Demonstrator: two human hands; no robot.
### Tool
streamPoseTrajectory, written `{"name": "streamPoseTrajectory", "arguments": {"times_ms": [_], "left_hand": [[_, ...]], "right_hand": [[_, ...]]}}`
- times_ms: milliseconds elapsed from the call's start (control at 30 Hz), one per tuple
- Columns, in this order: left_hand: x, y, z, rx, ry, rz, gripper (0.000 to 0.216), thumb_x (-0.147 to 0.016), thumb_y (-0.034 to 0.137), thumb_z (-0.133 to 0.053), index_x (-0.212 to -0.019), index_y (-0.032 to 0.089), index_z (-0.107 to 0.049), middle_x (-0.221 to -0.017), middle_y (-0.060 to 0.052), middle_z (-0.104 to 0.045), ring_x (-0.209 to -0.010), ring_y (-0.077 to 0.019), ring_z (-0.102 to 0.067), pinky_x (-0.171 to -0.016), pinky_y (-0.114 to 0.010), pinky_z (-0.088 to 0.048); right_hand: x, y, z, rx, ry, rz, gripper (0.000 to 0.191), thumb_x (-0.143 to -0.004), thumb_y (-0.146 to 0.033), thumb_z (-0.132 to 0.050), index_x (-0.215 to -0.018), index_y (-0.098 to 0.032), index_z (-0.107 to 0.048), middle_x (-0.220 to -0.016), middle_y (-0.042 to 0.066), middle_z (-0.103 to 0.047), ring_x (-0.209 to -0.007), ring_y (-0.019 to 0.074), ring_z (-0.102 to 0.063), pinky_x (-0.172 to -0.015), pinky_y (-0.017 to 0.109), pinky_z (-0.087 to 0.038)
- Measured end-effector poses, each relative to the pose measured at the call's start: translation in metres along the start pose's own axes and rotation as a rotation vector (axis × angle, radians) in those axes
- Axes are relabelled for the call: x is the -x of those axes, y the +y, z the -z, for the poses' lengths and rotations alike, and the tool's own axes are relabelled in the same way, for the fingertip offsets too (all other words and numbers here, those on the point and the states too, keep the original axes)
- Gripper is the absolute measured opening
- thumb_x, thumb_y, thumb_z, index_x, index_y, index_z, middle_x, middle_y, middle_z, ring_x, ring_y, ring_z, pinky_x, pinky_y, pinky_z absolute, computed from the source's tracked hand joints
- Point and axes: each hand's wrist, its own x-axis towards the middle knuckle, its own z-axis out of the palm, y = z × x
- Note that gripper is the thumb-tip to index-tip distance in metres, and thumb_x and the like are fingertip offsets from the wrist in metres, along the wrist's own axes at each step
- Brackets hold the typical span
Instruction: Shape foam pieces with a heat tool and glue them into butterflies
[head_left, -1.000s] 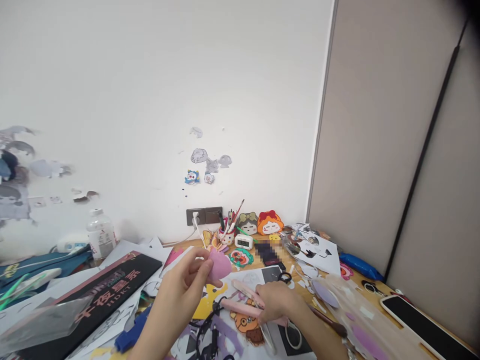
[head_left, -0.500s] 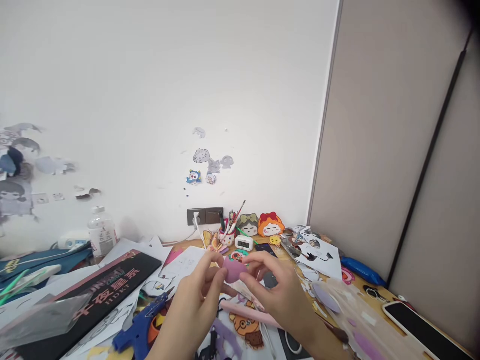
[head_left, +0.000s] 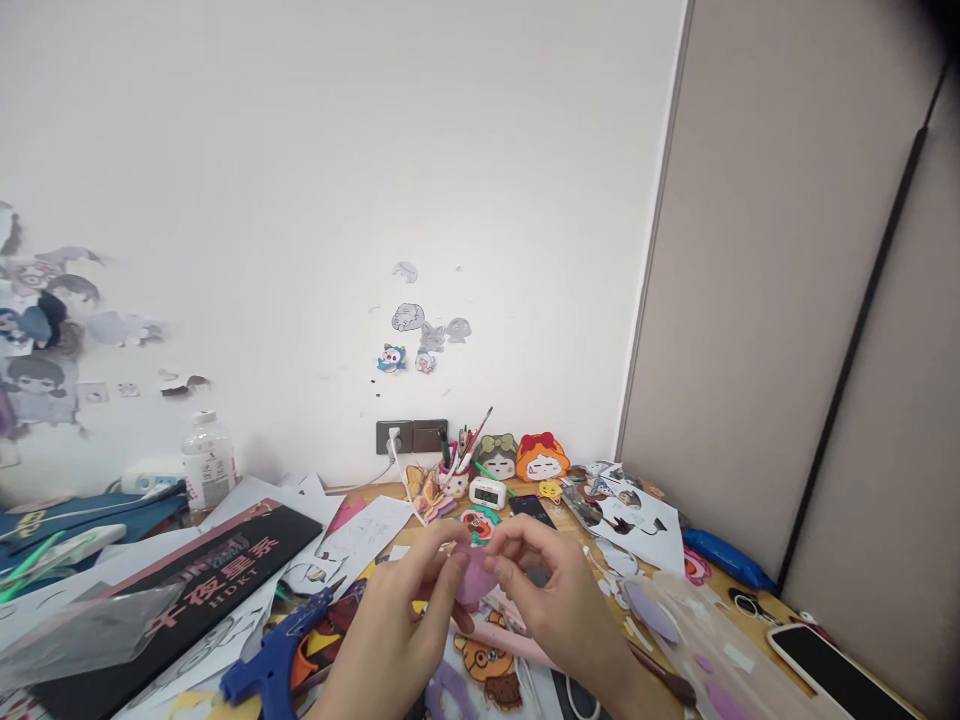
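Both of my hands meet low in the middle of the view over a cluttered wooden desk. My left hand and my right hand pinch a small pink-purple foam piece between their fingertips, holding it above the desk. Under the hands lie a long pink tool and a brown bear cutout. A blue glue gun lies just left of my left wrist.
A black printed box and papers fill the left side, with a plastic bottle behind. By the wall stand a brush cup, a small clock and cartoon figures. A phone lies at right.
My right hand left the pink tool on the desk and rose to meet my left hand; both now pinch the foam piece, which has dropped slightly lower.
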Motion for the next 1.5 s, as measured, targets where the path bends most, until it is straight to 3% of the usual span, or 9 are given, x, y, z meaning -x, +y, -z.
{"name": "streamPoseTrajectory", "arguments": {"times_ms": [333, 467, 700, 933, 1033, 1100, 1267, 1400, 1500], "left_hand": [[-0.008, -0.02, -0.002, 0.22, -0.054, 0.044, 0.031, -0.088, 0.04, -0.043, -0.11, 0.018, -0.041, -0.069, 0.0, -0.059, -0.068, -0.0173, -0.063, -0.069, -0.029, -0.048], [-0.01, -0.023, 0.0, 0.206, -0.03, 0.037, 0.032, -0.088, 0.042, -0.043, -0.109, 0.018, -0.046, -0.065, 0.0, -0.057, -0.059, -0.0161, -0.061, -0.062, -0.028, -0.047], [-0.01, -0.018, -0.008, 0.352, 0.048, 0.069, 0.031, -0.083, 0.043, -0.051, -0.103, 0.019, -0.055, -0.062, 0.001, -0.059, -0.053, -0.0145, -0.059, -0.057, -0.026, -0.049], [-0.01, -0.019, -0.009, 0.374, 0.104, 0.094, 0.029, -0.078, 0.043, -0.058, -0.089, 0.017, -0.064, -0.087, -0.007, -0.065, -0.048, -0.0121, -0.057, -0.043, -0.024, -0.047], [-0.01, -0.018, -0.01, 0.379, 0.087, 0.097, 0.029, -0.079, 0.042, -0.058, -0.091, 0.016, -0.063, -0.072, -0.004, -0.065, -0.045, -0.0119, -0.056, -0.043, -0.023, -0.046], [-0.01, -0.016, -0.01, 0.405, 0.052, 0.103, 0.034, -0.08, 0.042, -0.057, -0.101, 0.016, -0.059, -0.061, 0.0, -0.061, -0.046, -0.0129, -0.056, -0.046, -0.024, -0.047], [-0.006, -0.009, -0.009, 0.536, -0.089, 0.087, 0.04, -0.08, 0.037, -0.059, -0.112, 0.014, -0.051, -0.069, -0.002, -0.064, -0.053, -0.0126, -0.058, -0.055, -0.025, -0.049], [-0.006, -0.011, -0.005, 0.444, -0.002, 0.078, 0.039, -0.078, 0.039, -0.06, -0.107, 0.013, -0.056, -0.066, 0.0, -0.061, -0.053, -0.0139, -0.058, -0.057, -0.027, -0.048], [-0.009, -0.018, 0.001, 0.371, 0.095, 0.077, 0.041, -0.076, 0.041, -0.062, -0.107, 0.015, -0.058, -0.067, 0.001, -0.06, -0.051, -0.0143, -0.059, -0.056, -0.027, -0.047]], "right_hand": [[-0.009, 0.021, 0.0, -0.24, -0.103, -0.126, 0.012, -0.085, -0.031, -0.05, -0.084, -0.02, -0.045, -0.067, -0.004, -0.051, -0.057, 0.0094, -0.05, -0.054, 0.021, -0.042], [-0.008, 0.018, -0.003, -0.255, -0.179, -0.129, 0.01, -0.087, -0.029, -0.047, -0.095, -0.022, -0.044, -0.062, -0.006, -0.053, -0.051, 0.0077, -0.049, -0.05, 0.019, -0.039], [-0.007, 0.014, -0.009, -0.416, -0.091, -0.189, 0.019, -0.079, -0.035, -0.057, -0.083, -0.019, -0.046, -0.051, -0.007, -0.053, -0.039, 0.0064, -0.046, -0.038, 0.016, -0.034], [-0.005, 0.019, -0.014, -0.522, -0.209, -0.232, 0.027, -0.079, -0.043, -0.058, -0.081, -0.019, -0.045, -0.046, -0.007, -0.054, -0.034, 0.0062, -0.043, -0.036, 0.016, -0.035], [-0.005, 0.021, -0.017, -0.561, -0.163, -0.218, 0.027, -0.078, -0.042, -0.059, -0.077, -0.02, -0.044, -0.043, -0.008, -0.052, -0.032, 0.0062, -0.042, -0.036, 0.017, -0.035], [-0.005, 0.02, -0.017, -0.534, -0.099, -0.181, 0.026, -0.078, -0.041, -0.059, -0.076, -0.02, -0.044, -0.043, -0.008, -0.051, -0.033, 0.0065, -0.043, -0.036, 0.017, -0.035], [-0.002, 0.012, -0.011, -0.48, -0.036, -0.083, 0.02, -0.083, -0.038, -0.054, -0.082, -0.019, -0.047, -0.052, -0.006, -0.054, -0.043, 0.0084, -0.05, -0.043, 0.019, -0.039], [-0.006, 0.012, -0.002, -0.355, -0.149, -0.108, 0.023, -0.084, -0.039, -0.054, -0.096, -0.021, -0.046, -0.062, -0.006, -0.057, -0.05, 0.0082, -0.052, -0.052, 0.021, -0.043], [-0.013, 0.031, 0.008, -0.079, -0.288, -0.125, 0.051, -0.074, -0.045, -0.064, -0.116, -0.024, -0.041, -0.088, 0.001, -0.062, -0.079, 0.0149, -0.06, -0.074, 0.029, -0.046]]}}
